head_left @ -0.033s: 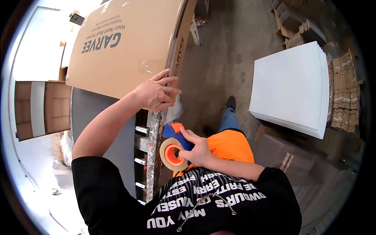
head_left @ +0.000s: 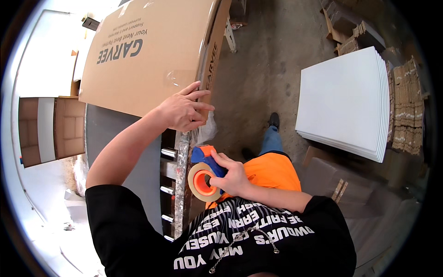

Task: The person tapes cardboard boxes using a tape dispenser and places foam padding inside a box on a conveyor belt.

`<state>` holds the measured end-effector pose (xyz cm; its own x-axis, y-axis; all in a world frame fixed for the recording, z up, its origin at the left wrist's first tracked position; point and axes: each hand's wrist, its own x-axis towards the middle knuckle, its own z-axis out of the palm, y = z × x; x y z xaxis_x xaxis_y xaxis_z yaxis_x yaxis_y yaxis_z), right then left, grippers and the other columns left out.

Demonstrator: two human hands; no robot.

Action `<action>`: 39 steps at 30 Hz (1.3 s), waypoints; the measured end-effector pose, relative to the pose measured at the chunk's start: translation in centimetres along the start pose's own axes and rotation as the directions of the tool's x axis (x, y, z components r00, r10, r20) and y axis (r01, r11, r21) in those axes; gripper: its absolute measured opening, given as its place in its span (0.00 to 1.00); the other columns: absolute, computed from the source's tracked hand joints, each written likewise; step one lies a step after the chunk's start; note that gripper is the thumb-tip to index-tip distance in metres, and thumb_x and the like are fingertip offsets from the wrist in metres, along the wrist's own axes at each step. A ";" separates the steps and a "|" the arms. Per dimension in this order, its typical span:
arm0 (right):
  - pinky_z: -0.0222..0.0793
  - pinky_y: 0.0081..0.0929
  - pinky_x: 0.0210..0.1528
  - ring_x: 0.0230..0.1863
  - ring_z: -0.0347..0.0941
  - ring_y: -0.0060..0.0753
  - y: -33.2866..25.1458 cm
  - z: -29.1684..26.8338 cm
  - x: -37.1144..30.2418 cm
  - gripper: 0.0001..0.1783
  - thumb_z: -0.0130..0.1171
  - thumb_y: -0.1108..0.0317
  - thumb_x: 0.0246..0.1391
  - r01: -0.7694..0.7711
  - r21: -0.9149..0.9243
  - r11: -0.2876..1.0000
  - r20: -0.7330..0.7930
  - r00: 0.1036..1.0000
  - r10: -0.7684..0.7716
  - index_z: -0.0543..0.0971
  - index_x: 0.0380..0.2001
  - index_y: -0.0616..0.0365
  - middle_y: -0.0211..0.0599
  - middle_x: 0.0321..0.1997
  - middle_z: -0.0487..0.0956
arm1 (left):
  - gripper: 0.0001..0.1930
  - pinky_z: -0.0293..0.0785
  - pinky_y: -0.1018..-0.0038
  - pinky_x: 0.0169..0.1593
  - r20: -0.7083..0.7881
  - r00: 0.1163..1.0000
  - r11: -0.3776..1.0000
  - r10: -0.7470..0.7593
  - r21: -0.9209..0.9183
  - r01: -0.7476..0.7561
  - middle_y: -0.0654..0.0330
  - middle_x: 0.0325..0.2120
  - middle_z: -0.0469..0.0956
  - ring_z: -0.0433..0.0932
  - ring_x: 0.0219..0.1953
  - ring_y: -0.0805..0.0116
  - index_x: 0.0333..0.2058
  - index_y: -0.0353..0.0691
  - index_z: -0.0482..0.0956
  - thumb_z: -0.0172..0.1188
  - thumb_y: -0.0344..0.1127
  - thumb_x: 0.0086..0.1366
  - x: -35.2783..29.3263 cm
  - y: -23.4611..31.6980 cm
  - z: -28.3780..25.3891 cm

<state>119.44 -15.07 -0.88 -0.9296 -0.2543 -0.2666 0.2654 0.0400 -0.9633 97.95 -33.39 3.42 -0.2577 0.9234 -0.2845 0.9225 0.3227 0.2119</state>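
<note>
A large brown cardboard box (head_left: 161,51) with dark printing lies flat at the upper left. My left hand (head_left: 185,110) rests on its near right corner, fingers spread and reaching over the edge. Clear tape shows along that right side of the box. In front of my body, my right hand (head_left: 233,176) is closed round the handle of a blue and orange tape dispenser (head_left: 207,159). A roll of tan tape (head_left: 193,188) on an orange hub sits in the dispenser, just right of the table's edge and apart from the box.
A roller conveyor (head_left: 169,154) with a worn, speckled rail (head_left: 181,173) runs beside a grey surface (head_left: 124,157) on my left. To the right stand a stack of white panels (head_left: 339,99) and folded cardboard (head_left: 407,106). Concrete floor (head_left: 263,60) lies between.
</note>
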 end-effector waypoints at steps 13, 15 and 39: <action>0.76 0.42 0.40 0.37 0.80 0.47 4.6 8.1 9.7 0.42 0.66 0.53 0.34 0.216 -0.369 0.904 0.190 0.970 -0.155 0.74 0.60 0.45 0.45 0.37 0.82 | 0.27 0.45 0.46 0.72 -0.035 0.996 0.986 -0.077 0.147 0.081 0.66 0.63 0.66 0.53 0.70 0.53 0.53 0.52 0.78 0.67 0.45 0.53 -1.0 1.9 1.0; 0.76 0.33 0.41 0.37 0.80 0.35 4.1 -0.3 7.4 0.41 0.66 0.61 0.35 -0.281 -0.092 0.955 0.458 0.840 0.291 0.75 0.60 0.48 0.44 0.44 0.83 | 0.37 0.45 0.51 0.73 -0.104 0.993 0.975 -0.048 0.211 0.069 0.60 0.68 0.57 0.51 0.71 0.50 0.59 0.46 0.69 0.69 0.42 0.47 -2.9 1.5 2.9; 0.74 0.39 0.49 0.45 0.78 0.50 4.3 13.8 13.5 0.33 0.64 0.58 0.33 0.137 -0.456 0.879 -0.023 0.986 -0.166 0.79 0.51 0.44 0.42 0.51 0.79 | 0.37 0.53 0.46 0.69 -0.341 0.926 0.954 -0.165 0.183 0.238 0.40 0.63 0.61 0.58 0.67 0.37 0.60 0.37 0.65 0.63 0.52 0.57 -2.5 2.3 3.5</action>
<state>111.52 -31.63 -8.17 -0.9663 -0.2354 -0.1040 -0.0107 0.4407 -0.8976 101.69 -35.72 1.33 -0.4888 0.8721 0.0202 0.8714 0.4893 -0.0371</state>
